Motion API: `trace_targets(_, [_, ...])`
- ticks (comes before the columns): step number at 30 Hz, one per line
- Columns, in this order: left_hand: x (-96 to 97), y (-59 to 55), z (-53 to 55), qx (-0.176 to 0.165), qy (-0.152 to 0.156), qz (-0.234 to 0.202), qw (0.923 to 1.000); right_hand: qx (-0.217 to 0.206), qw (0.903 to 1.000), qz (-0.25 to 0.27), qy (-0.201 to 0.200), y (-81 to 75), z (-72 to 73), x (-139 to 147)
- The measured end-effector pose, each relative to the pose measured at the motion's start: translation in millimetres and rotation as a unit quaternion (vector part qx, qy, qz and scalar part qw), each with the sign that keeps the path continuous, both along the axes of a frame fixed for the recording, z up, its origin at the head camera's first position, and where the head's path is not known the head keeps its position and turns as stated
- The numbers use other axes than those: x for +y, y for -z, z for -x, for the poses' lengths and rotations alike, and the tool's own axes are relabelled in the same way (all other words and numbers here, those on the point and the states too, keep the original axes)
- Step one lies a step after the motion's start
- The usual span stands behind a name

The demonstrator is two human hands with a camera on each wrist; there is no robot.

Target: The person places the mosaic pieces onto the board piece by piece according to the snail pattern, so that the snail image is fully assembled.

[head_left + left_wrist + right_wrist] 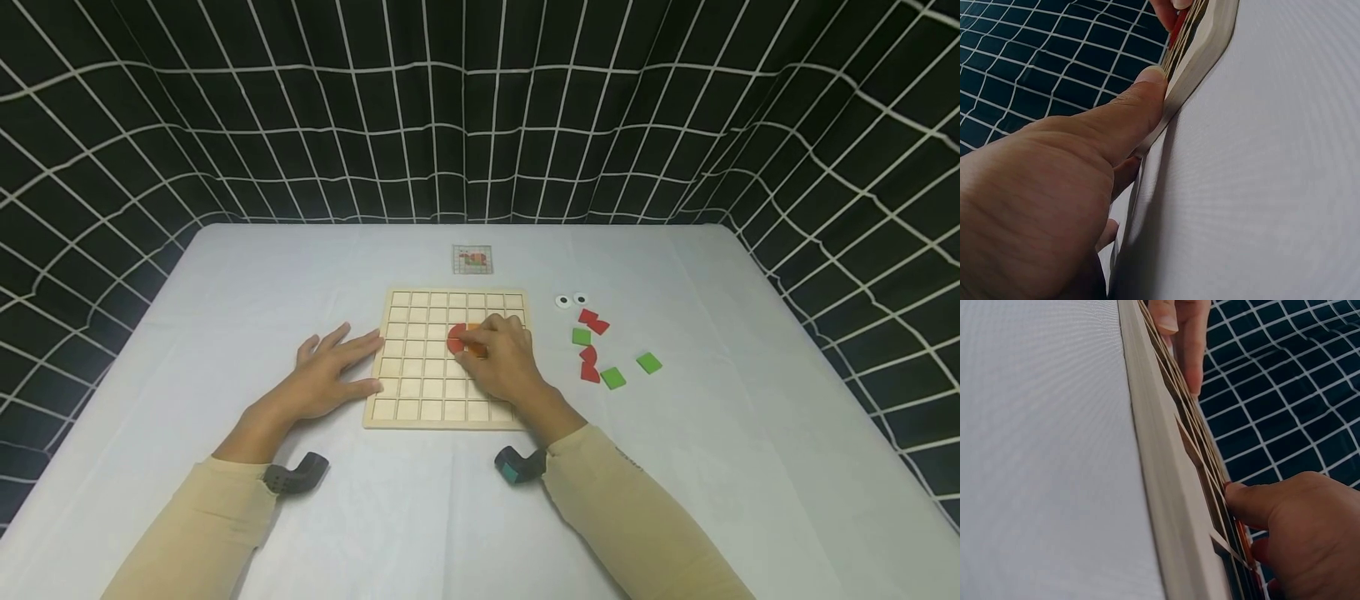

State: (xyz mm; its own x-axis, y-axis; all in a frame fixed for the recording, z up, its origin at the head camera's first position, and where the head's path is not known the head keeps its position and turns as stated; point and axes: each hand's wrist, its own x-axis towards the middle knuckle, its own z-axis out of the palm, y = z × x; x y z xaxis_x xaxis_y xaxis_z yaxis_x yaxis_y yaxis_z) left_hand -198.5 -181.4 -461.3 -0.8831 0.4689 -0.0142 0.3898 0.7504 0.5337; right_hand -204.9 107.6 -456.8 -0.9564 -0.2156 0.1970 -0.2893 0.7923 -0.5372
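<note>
A wooden grid board (410, 387) lies flat on the white table. The left hand (327, 380) rests with spread fingers along its left edge; in the left wrist view the thumb (1141, 103) touches the rim. Over the upper middle of the grid, the right hand (504, 357) pinches a red curved piece (454, 340) between thumb and index finger. Beside that piece, orange pieces (476, 351) sit in the grid, partly covered by the fingers. The right wrist view shows the right thumb (1250, 503) at the grid's dividers, with red and orange just under the hand.
Right of the board lie two eye discs (563, 302), several red pieces (588, 372) and green squares (612, 378). A small picture card (472, 260) with a red and green figure lies beyond the board. Dark grid-patterned cloth (420, 108) hangs behind the table.
</note>
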Motion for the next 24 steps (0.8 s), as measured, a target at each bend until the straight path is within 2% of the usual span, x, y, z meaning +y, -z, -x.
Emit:
trace_targets(16, [1.3, -1.5, -0.5, -0.001, 0.0, -0.002, 1.0, 0.009, 0.9998, 0.014, -0.007, 0.3, -0.3, 1.6])
trace_targets(24, [0.1, 1.1, -0.2, 0.005, 0.003, -0.002, 1.0, 0.066, 0.9968, 0.001, -0.046, 2.5, -0.8, 3.9])
